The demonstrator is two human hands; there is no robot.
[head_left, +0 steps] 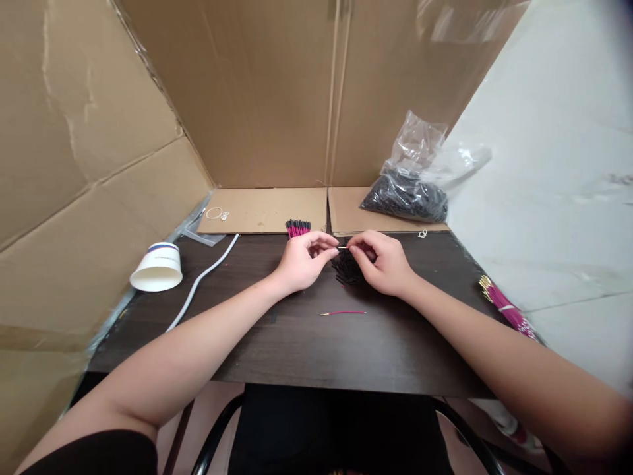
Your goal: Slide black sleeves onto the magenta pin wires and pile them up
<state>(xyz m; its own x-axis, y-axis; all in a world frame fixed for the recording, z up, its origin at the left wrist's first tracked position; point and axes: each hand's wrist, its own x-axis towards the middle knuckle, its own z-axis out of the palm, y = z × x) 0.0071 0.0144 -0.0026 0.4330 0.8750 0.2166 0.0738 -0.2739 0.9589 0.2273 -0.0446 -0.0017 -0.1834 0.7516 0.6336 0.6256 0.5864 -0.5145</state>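
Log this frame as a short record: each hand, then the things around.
Left hand: fingertips at a thin gold-coloured piece; grip unclear
Right hand: fingertips pinched at its other end
Beneath hands: black pieces, piled
Nearer person: loose pink wire
Behind left hand: black-tipped bundle
Right edge: banded pink wires
Back right: clear bag
Left side: white cup

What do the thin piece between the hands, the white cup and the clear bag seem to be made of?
Thin piece: perhaps metal, from its gold colour; too small to judge finish. White cup: likely coated paper, judging by its smooth wall and printed band, though plastic is possible. Clear bag: glossy plastic film, shown by its creases, highlights and the black pieces visible through it.
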